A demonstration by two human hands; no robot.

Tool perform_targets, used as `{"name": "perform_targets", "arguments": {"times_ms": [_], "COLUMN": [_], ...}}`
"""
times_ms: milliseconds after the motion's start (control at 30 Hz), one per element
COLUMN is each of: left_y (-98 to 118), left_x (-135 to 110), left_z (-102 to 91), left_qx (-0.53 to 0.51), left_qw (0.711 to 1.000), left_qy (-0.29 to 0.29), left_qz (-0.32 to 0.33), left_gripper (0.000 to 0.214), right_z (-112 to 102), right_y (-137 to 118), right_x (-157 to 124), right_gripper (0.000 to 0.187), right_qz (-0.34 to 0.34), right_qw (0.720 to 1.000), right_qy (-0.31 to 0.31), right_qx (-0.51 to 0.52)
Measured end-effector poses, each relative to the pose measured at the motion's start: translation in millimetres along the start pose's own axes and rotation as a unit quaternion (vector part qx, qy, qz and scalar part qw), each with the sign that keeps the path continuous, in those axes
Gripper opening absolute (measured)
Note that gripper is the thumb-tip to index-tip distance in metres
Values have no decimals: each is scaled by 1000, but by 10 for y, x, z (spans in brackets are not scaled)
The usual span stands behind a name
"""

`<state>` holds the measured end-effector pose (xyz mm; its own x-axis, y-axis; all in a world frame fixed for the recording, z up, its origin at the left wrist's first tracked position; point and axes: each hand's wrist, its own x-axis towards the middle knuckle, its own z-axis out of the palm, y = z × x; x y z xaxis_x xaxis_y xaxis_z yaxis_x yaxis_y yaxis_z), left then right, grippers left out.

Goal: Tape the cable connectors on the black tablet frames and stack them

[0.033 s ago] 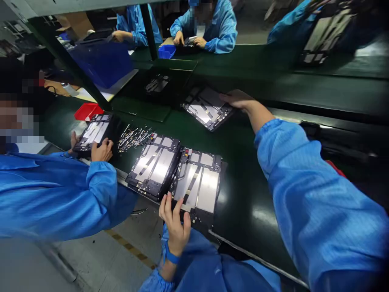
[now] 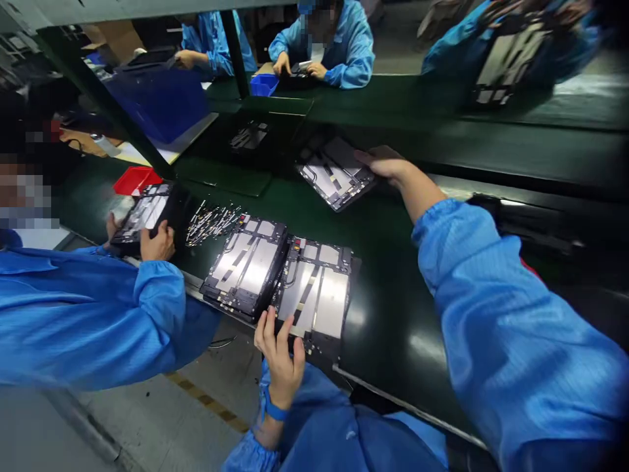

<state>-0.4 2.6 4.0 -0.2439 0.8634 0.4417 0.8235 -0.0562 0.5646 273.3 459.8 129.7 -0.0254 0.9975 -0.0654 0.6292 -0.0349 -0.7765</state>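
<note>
An opened tablet (image 2: 339, 174) with metal plates and black edges is tilted in my right hand (image 2: 386, 164), which grips its far right corner over the bench. My left hand (image 2: 280, 360) has its fingers spread against the near left corner of another opened tablet (image 2: 331, 301), lying flat at the bench edge. Touching that one on the left is a stack of opened tablets (image 2: 246, 262). A pile of small thin strips (image 2: 211, 223) lies beyond the stack.
At left, a co-worker's hands (image 2: 157, 241) hold an opened tablet (image 2: 142, 213) near a red tray (image 2: 136, 179). A dark green post (image 2: 103, 98) and a large blue bin (image 2: 162, 98) stand behind. Other people in blue work across the bench. Dark items (image 2: 521, 219) lie at right.
The view has shifted slightly, so most things appear a little further left. My right hand still grips its tablet, and my left hand stays on the near corner.
</note>
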Motion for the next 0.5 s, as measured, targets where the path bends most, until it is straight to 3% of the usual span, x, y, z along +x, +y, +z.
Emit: {"name": "perform_targets", "arguments": {"times_ms": [100,233,300,333,400,500], "left_y": [61,205,368,481,764,1236], "left_x": [125,243,282,304,364,501], "left_z": [-85,-298,-413,-449,-439,-164], "left_qx": [-7,-66,-139,-183,-256,-263], "left_qw": [1000,996,985,975,942,887], "left_qy": [-18,27,9,-28,-158,-361], "left_qz": [12,56,98,120,146,120], "left_gripper": [38,37,34,32,33,30], "right_z": [-196,-212,-131,-84,5,89], "right_y": [190,557,749,839,1003,1206], "right_x": [-881,-2580,-3431,-3806,-4405,-4894], "right_gripper": [39,49,57,59,61,64], "right_qz": [22,49,91,119,173,209], "right_qw": [989,969,961,954,938,929], "right_qy": [75,135,147,151,149,141], "right_qx": [122,199,215,230,262,270]}}
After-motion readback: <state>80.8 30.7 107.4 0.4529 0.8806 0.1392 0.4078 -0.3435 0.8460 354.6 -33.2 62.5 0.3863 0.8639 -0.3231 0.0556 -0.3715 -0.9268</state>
